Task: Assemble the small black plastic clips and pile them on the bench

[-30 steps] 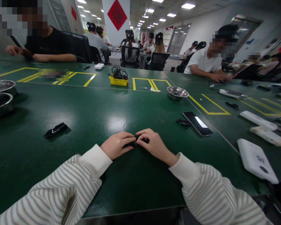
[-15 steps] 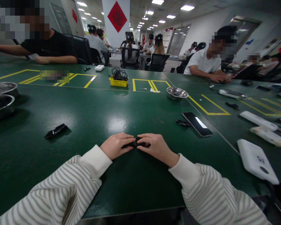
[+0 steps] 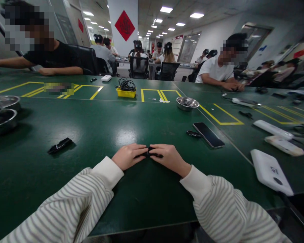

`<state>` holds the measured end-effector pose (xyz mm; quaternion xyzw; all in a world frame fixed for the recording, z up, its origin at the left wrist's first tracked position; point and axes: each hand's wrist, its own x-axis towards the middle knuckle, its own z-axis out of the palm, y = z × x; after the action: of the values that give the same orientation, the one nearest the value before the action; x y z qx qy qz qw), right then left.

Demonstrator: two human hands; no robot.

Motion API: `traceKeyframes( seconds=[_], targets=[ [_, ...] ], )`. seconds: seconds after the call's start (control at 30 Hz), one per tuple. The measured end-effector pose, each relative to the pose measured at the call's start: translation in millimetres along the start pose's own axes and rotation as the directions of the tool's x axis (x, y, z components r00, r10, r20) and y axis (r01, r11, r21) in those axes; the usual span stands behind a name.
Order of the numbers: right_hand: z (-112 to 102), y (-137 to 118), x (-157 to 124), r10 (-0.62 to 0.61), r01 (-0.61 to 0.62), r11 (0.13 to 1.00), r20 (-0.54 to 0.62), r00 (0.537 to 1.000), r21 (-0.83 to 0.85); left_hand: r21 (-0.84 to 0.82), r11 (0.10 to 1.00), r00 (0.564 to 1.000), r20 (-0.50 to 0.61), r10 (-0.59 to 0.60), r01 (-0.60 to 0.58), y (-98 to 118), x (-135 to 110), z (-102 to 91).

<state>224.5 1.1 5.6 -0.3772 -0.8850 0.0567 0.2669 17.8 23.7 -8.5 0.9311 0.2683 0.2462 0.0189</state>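
Observation:
Between my fingertips, low over the green table [image 3: 142,195], is a small dark part [image 3: 148,152]; its kind is mostly hidden by my fingers. My left hand [image 3: 129,156] pinches its left end, thumb below and fingers above. On its right end my right hand [image 3: 168,157] closes in the same way, and the fingertips of both hands nearly meet. A glossy black plastic piece [image 3: 60,145] lies apart on the left. To the right, a small black piece [image 3: 193,134] rests beside a phone [image 3: 208,135] with a dark screen.
Steel bowls [image 3: 2,125] stand at the left edge; another bowl [image 3: 187,104] with dark parts sits ahead right. A yellow bin [image 3: 126,92] holds black cables. White power banks [image 3: 271,172] lie on the right. Co-workers [image 3: 215,69] sit across the table.
The view has shifted slightly. The phone screen, partly bright before, is now dark. Both hands keep their pinch on the dark part, with little movement.

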Motion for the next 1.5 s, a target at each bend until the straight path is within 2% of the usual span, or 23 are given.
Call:
traceKeyframes(
  seconds=[0.13,0.3,0.47,0.57,0.67,0.83,0.97,1.07,1.13,1.23,1.27,1.33,1.37,1.4,1.43,1.5],
  targets=[
    [-11,16,-14,0.007,-0.008,0.998,-0.007,1.000,-0.058,-0.003,1.000,0.999,0.034,-0.004,0.005,10,22,13.1],
    [-35,41,-41,0.036,-0.037,0.994,-0.011,0.999,-0.107,-0.020,1.000,0.998,0.059,-0.011,0.013,34,61,36.4],
    [-56,63,-68,0.175,-0.179,0.979,-0.047,0.983,-0.097,-0.028,0.999,0.998,0.059,-0.014,0.015,57,99,60.6],
    [-63,73,-80,0.302,-0.309,0.947,-0.084,0.950,-0.087,-0.029,0.999,0.998,0.051,-0.025,0.026,67,116,72.5],
    [-65,79,-85,0.391,-0.401,0.912,-0.108,0.914,-0.087,-0.024,0.999,0.998,0.039,-0.046,0.047,74,126,79.1],
    [-68,82,-84,0.430,-0.443,0.891,-0.132,0.893,-0.101,-0.007,0.995,0.995,0.012,-0.103,0.103,73,124,75.9],
    [-72,89,-85,0.448,-0.487,0.857,-0.226,0.865,-0.165,0.035,0.989,0.989,-0.005,-0.147,0.147,60,99,60.8],
    [-75,98,-90,0.457,-0.522,0.817,-0.278,0.845,-0.245,0.139,0.972,0.982,-0.041,-0.183,0.187,40,64,38.1],
    [-76,104,-92,0.467,-0.538,0.795,-0.283,0.838,-0.280,0.256,0.928,0.963,-0.098,-0.253,0.270,19,33,16.1],
    [-76,105,-92,0.451,-0.529,0.793,-0.292,0.843,-0.303,0.426,0.779,0.888,-0.228,-0.399,0.459,-21,-26,-24.2],
    [-75,103,-90,0.433,-0.517,0.798,-0.303,0.849,-0.308,0.462,0.709,0.846,-0.283,-0.452,0.533,-36,-48,-37.9],
    [-73,97,-84,0.392,-0.493,0.811,-0.333,0.857,-0.315,0.469,0.566,0.735,-0.407,-0.542,0.677,-67,-94,-62.0],
    [-71,93,-81,0.374,-0.480,0.818,-0.342,0.862,-0.316,0.434,0.521,0.678,-0.451,-0.580,0.735,-81,-115,-71.5],
    [-68,89,-76,0.357,-0.462,0.828,-0.339,0.870,-0.316,0.386,0.510,0.640,-0.468,-0.609,0.768,-94,-135,-79.1],
    [-65,84,-72,0.338,-0.437,0.844,-0.324,0.884,-0.313,0.336,0.533,0.630,-0.451,-0.632,0.776,-104,-151,-84.5],
    [-58,75,-62,0.294,-0.366,0.881,-0.260,0.920,-0.298,0.291,0.614,0.678,-0.365,-0.638,0.734,-118,-170,-89.2]
  ],
)
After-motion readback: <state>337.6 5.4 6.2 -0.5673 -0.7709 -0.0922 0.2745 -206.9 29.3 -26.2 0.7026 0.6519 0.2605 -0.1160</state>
